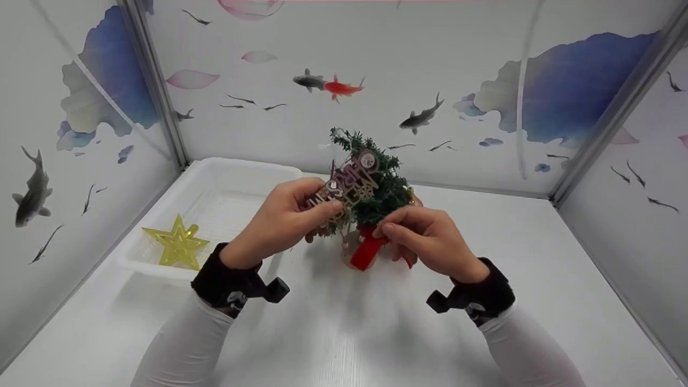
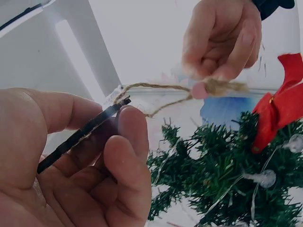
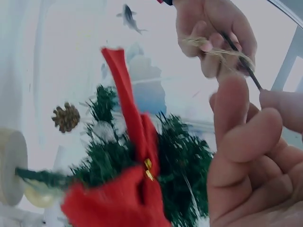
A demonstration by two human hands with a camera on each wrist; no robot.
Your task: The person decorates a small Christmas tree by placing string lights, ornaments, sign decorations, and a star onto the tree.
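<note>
In the head view, my left hand [image 1: 290,217] pinches a flat lettered sign ornament [image 1: 349,185] at the left side of a small green Christmas tree [image 1: 384,188]. The left wrist view catches the sign edge-on as a dark strip [image 2: 83,137] between thumb and fingers. A twine loop [image 2: 156,86] with a pink bead [image 2: 199,91] trails from the sign. My right hand [image 1: 424,236] has loosely bent fingers and overlaps the red bow [image 1: 368,255] in the head view. In the right wrist view, its fingers [image 3: 251,142] stand apart from bow and twine, with nothing seen held.
A white plastic basket [image 1: 242,164] stands left of the tree, with a gold star [image 1: 180,244] in it. The tree carries small clear bulbs on wire [image 2: 265,178] and a pine cone [image 3: 66,117]. Printed walls [image 1: 457,32] enclose the white table [image 1: 537,242].
</note>
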